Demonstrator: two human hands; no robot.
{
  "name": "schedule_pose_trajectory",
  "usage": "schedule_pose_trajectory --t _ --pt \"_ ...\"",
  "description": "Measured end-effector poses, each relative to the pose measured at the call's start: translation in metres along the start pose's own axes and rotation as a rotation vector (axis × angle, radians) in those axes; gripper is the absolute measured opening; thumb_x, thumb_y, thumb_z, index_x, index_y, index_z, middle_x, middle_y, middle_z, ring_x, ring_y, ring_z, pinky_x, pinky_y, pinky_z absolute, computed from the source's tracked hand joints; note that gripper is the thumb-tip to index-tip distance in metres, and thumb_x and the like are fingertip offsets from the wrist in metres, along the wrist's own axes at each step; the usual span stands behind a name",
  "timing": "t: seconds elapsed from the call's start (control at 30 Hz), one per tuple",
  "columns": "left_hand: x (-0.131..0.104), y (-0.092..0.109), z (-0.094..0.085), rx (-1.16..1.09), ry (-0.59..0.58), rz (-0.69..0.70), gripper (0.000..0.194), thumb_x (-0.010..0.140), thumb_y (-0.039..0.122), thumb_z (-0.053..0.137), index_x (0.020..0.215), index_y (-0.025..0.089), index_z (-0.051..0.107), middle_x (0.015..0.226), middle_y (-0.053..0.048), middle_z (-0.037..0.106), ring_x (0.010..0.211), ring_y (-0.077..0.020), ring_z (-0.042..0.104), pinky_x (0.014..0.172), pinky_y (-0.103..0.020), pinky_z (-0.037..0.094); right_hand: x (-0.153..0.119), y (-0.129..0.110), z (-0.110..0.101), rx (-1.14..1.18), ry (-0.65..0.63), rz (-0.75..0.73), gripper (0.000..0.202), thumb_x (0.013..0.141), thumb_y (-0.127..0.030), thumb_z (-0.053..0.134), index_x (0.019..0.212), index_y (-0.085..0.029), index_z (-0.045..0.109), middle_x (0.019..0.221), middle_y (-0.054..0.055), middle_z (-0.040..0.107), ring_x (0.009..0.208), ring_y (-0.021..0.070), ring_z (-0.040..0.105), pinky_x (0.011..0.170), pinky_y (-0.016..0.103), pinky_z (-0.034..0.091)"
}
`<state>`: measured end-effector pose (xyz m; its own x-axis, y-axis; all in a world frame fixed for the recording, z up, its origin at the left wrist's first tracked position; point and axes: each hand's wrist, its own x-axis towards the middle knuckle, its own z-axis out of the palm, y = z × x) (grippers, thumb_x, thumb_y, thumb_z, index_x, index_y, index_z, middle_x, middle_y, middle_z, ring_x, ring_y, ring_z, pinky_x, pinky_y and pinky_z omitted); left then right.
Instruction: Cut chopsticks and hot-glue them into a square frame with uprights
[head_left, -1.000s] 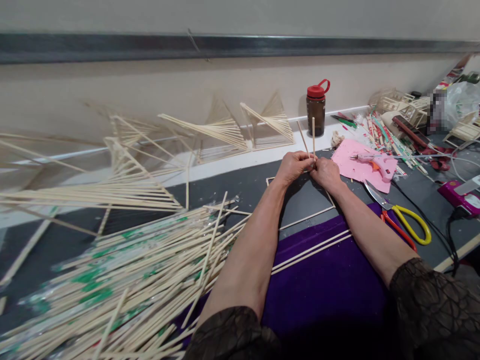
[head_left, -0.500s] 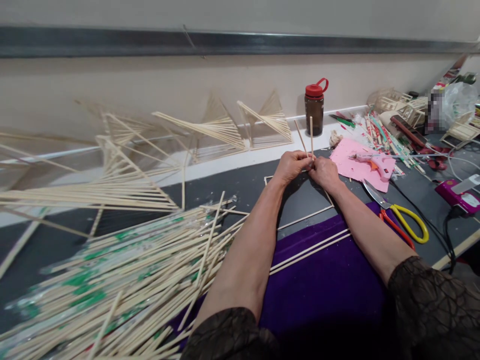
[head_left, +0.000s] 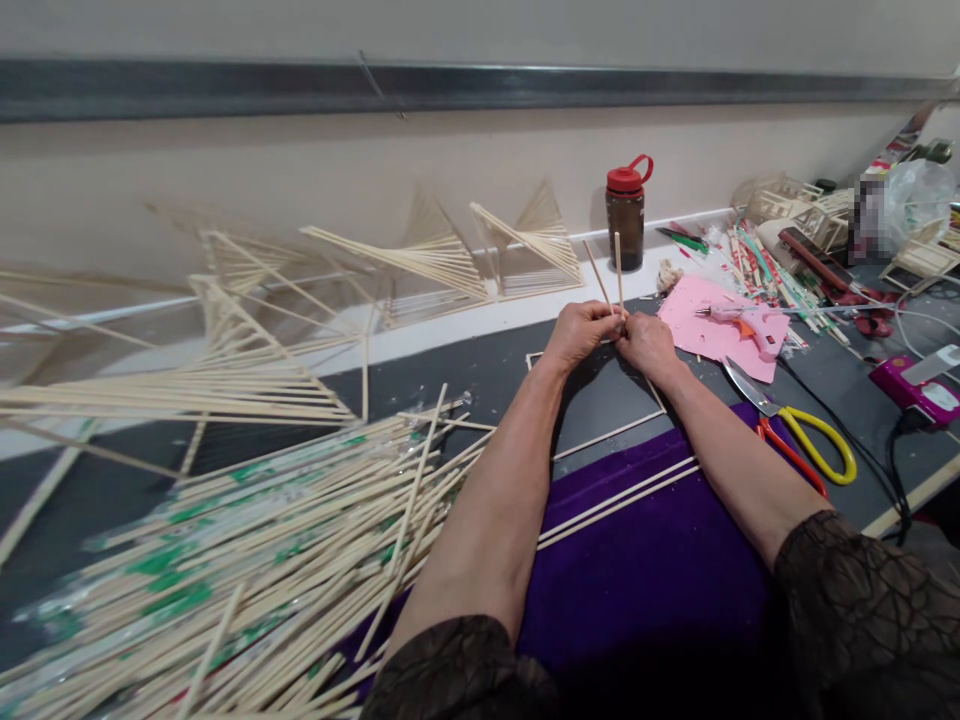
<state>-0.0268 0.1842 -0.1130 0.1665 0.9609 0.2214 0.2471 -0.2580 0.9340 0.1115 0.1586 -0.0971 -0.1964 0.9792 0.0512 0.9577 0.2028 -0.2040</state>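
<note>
My left hand [head_left: 585, 332] and my right hand [head_left: 646, 345] meet at the far side of a thin wooden stick frame [head_left: 609, 435] lying on the dark tabletop. Two slim wooden sticks rise from between the fingers: a slanted stick [head_left: 596, 270] at my left fingertips and an upright stick [head_left: 619, 268] beside my right fingers. Both hands are closed in a pinch around the stick ends, and the fingers hide the joint itself. Nearer to me, two loose sticks [head_left: 619, 503] lie side by side on a purple cloth [head_left: 622, 590].
Many sticks [head_left: 300, 540] in plastic wrappers cover the left. Finished stick structures [head_left: 420, 260] stand along the wall. A red-capped bottle [head_left: 625, 225] is behind my hands. A pink glue gun [head_left: 750, 325], scissors [head_left: 780, 415] and a purple power box [head_left: 915, 390] lie on the right.
The view has shifted very slightly. Both hands stay at the same place on the frame, with the two sticks still standing up between them.
</note>
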Motion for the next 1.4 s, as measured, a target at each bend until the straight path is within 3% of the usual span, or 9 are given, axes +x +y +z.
schedule_pose_trajectory --t 0.27,0.6,0.83,1.07,1.4 --pt "-0.002 0.003 0.0 0.021 -0.002 -0.012 0.029 0.067 0.04 0.069 0.078 0.015 0.078 0.074 -0.003 0.072 0.071 -0.017 0.062 0.071 -0.028 0.049 0.0 0.001 0.002 0.0 0.002 0.01 0.045 0.102 -0.04 0.04 0.123 -0.013 0.069 0.122 0.017 0.072 0.114 0.0287 0.068 0.092 0.033 0.051" --pt "-0.004 0.009 0.001 0.062 -0.004 -0.02 0.031 0.068 0.042 0.067 0.08 0.015 0.078 0.081 -0.004 0.073 0.068 -0.0156 0.061 0.062 -0.026 0.046 -0.005 0.004 -0.001 0.05 0.002 -0.01 0.043 0.099 -0.042 0.044 0.118 -0.015 0.071 0.12 0.016 0.071 0.111 0.0291 0.068 0.09 0.033 0.052" --pt "-0.003 0.007 0.002 0.051 -0.009 -0.01 0.029 0.067 0.041 0.068 0.077 0.015 0.076 0.08 -0.004 0.072 0.065 -0.0151 0.061 0.066 -0.027 0.047 -0.005 0.006 0.002 0.023 0.021 -0.019 0.036 0.095 -0.024 0.046 0.122 -0.015 0.068 0.121 0.015 0.07 0.111 0.0273 0.067 0.092 0.033 0.052" --pt "0.0 0.003 0.003 0.013 -0.004 0.004 0.028 0.066 0.041 0.069 0.073 0.015 0.074 0.08 -0.004 0.073 0.069 -0.0163 0.062 0.072 -0.029 0.051 -0.004 0.005 0.0 0.017 0.005 -0.025 0.035 0.096 -0.025 0.046 0.12 -0.015 0.07 0.122 0.016 0.07 0.11 0.0281 0.068 0.09 0.032 0.052" --pt "-0.003 0.008 0.003 0.021 0.021 -0.048 0.026 0.069 0.038 0.069 0.078 0.015 0.077 0.08 -0.004 0.074 0.067 -0.0162 0.063 0.065 -0.027 0.049 -0.004 0.001 -0.002 0.021 -0.001 -0.012 0.038 0.098 -0.031 0.047 0.125 -0.015 0.068 0.124 0.015 0.07 0.113 0.0283 0.067 0.092 0.032 0.052"
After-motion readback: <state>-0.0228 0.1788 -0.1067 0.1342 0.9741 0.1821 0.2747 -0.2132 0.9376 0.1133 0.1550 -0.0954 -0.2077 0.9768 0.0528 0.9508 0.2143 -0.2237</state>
